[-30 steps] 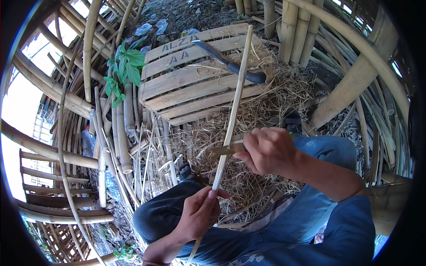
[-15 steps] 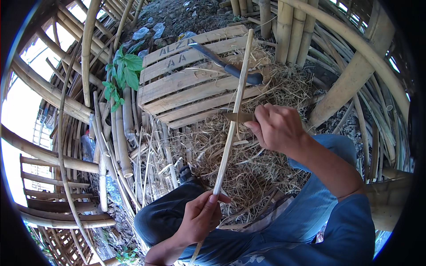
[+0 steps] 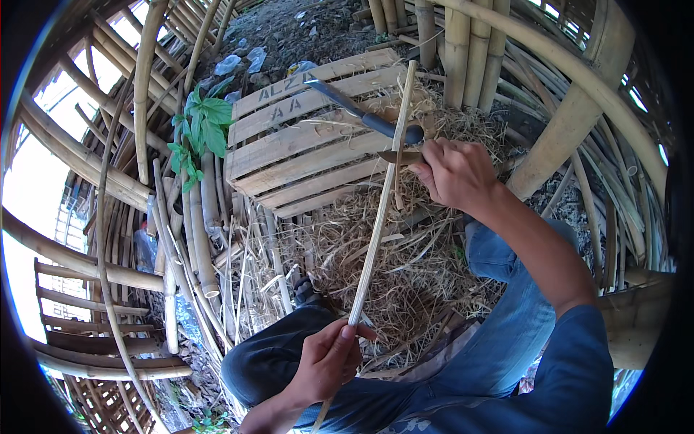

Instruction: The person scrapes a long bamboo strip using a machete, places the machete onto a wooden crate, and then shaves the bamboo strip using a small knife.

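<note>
A long pale bamboo strip [image 3: 378, 229] slants up and away from my lap. Its near part is pinched in my left hand [image 3: 332, 359], and the tail end runs on below that hand. My right hand [image 3: 460, 172] is closed round the handle of a knife [image 3: 400, 156], whose blade lies across the upper part of the strip. A thin curled shaving [image 3: 398, 189] hangs beside the strip just below the blade. Past the strip, a larger knife with a dark handle [image 3: 389, 126] rests on a slatted wooden crate [image 3: 289, 155].
Heaps of shavings [image 3: 405, 282] cover the ground between my knees. Bamboo poles [image 3: 202, 239] and a green leafy plant [image 3: 210, 119] stand at the left. Thick bamboo posts [image 3: 560, 145] and stacked poles are at the right. Bits of plastic [image 3: 256, 59] lie beyond the crate.
My right hand has slid the knife farther up the strip, away from me. The shaving below the blade looks longer. My left hand keeps its hold at nearly the same place.
</note>
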